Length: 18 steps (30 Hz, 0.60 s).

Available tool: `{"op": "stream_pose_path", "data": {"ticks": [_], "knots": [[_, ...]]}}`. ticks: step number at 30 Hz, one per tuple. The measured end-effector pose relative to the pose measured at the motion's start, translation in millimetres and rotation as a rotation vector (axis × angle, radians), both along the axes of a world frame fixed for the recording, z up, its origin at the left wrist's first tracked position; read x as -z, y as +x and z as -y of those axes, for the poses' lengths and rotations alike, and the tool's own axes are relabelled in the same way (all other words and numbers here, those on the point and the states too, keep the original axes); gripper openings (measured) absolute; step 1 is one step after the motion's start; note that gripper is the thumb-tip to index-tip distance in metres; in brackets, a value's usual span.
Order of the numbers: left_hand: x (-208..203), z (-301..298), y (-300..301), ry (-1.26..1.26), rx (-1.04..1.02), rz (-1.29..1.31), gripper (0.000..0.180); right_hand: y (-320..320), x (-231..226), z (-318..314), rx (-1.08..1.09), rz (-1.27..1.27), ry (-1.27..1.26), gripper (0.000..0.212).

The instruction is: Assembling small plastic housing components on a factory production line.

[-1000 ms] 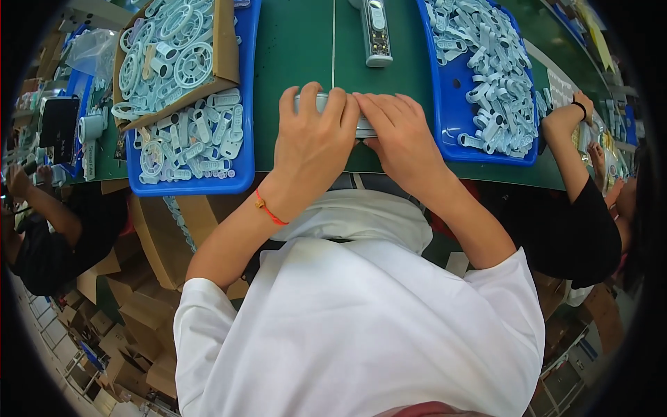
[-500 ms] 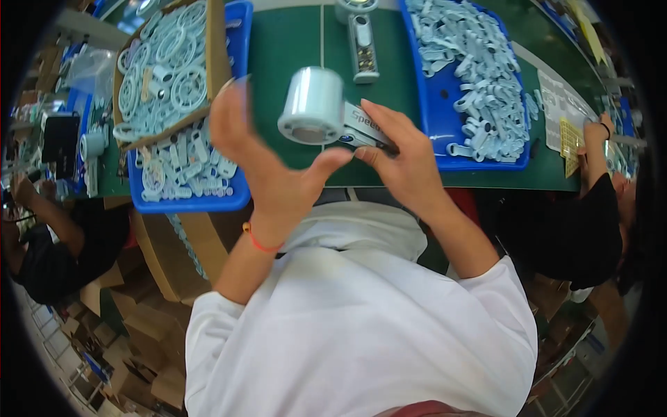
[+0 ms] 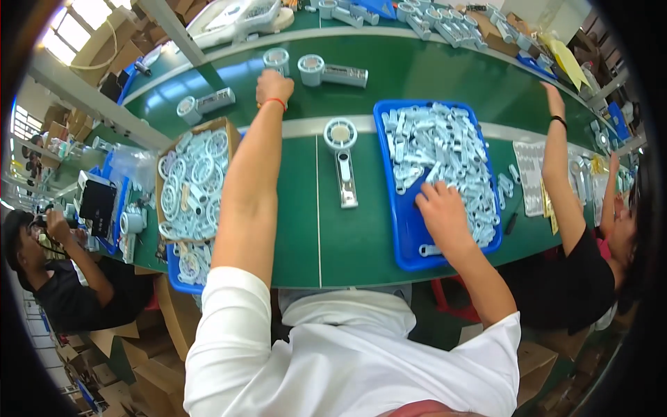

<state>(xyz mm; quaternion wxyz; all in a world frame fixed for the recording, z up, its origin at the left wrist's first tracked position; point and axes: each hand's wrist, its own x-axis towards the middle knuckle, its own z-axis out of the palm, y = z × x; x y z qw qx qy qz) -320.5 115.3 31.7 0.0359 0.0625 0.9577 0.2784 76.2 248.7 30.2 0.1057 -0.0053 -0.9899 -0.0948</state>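
Note:
My left arm stretches far forward over the green belt. At its end my left hand is closed around the handle end of a pale blue handheld fan body, whose round head shows past the knuckles. My right hand is down in a blue tray, fingers curled onto a heap of pale blue handle pieces. What lies under its fingertips is hidden. Between my arms, on the green table, lies another fan body, round head away from me and its handle showing an open inside.
Two more fan bodies lie on the belt, one right of my left hand and one left. A cardboard box of rings stands over a blue tray at left. Co-workers sit on both sides; one's arm reaches in at right.
The fan body held at my chest has gone out to the belt with my left hand. My right hand has let go of it and moved into the right tray. The view has tilted up.

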Motion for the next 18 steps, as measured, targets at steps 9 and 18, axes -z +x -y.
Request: {"op": "stream_pose_path", "data": {"ticks": [9,18], "knots": [[-37.0,-109.8,76.3,0.031,0.137,0.089,0.072,-7.0,-23.7,-22.5,-0.081,0.046,-0.328,0.024],[0.8,-166.2,69.5,0.462,-0.301,0.521,0.065,-6.8,-29.5,-5.4,-0.058,0.132,-0.499,0.033]]}}
